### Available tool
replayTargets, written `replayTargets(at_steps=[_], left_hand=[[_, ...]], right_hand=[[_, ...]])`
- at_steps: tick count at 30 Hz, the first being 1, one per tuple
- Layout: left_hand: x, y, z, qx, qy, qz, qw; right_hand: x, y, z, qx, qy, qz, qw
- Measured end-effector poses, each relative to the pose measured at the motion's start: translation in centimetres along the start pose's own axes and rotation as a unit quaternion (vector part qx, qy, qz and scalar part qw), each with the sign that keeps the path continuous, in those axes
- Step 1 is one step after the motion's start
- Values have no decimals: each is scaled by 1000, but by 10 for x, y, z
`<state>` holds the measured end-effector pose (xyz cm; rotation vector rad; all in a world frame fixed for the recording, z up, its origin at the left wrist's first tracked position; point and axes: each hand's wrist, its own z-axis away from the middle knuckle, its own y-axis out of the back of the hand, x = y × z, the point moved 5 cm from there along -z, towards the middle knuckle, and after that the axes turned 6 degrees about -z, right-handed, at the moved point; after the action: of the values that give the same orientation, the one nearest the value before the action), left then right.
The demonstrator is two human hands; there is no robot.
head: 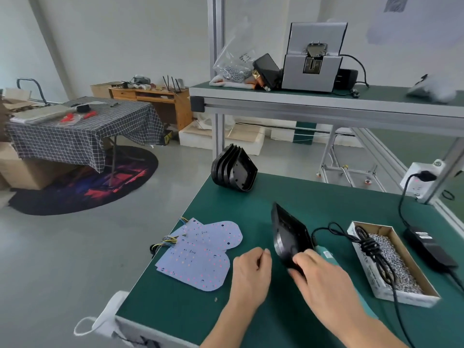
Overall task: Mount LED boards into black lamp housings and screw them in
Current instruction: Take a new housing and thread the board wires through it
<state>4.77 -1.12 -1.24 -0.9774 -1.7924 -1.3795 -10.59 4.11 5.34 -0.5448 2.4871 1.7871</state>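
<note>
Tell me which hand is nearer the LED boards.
Left. The left hand rests on the mat just right of the LED boards, fingers loosely curled, holding nothing. The right hand is farther right, gripping the tilted black housing.

I see both of my forearms bare up to the picture's lower edge, no sleeves showing. My left hand and right hand wear no gloves, rings, watch or wrist strap.
</note>
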Motion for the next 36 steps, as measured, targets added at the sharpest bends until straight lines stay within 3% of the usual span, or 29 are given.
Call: replayTargets(at_steps=[3,8,13,21,26,29,33,36], left_hand=[[4,6,5,31,-3,5,999],[9,8,12,54,-13,-11,998],[0,31,19,64,27,-45,997],[-37,134,20,199,79,-168,962],[-78,166,14,202,183,-191,943],[-86,166,21,223,185,-160,943],[-92,168,21,237,203,-123,942],[-96,170,20,241,202,-113,942]], right_hand=[[-14,1,29,-30,51,69,996],[-16,-10,50,-45,60,108,991],[-17,-18,55,-53,77,100,991],[-33,-8,42,-28,26,39,999],[-85,-35,-15,-129,20,-111,985],[-130,-67,-57,-173,56,-163,970],[-171,-112,-85,-266,76,-84,957],[-175,-133,-94,-266,60,-37,961]])
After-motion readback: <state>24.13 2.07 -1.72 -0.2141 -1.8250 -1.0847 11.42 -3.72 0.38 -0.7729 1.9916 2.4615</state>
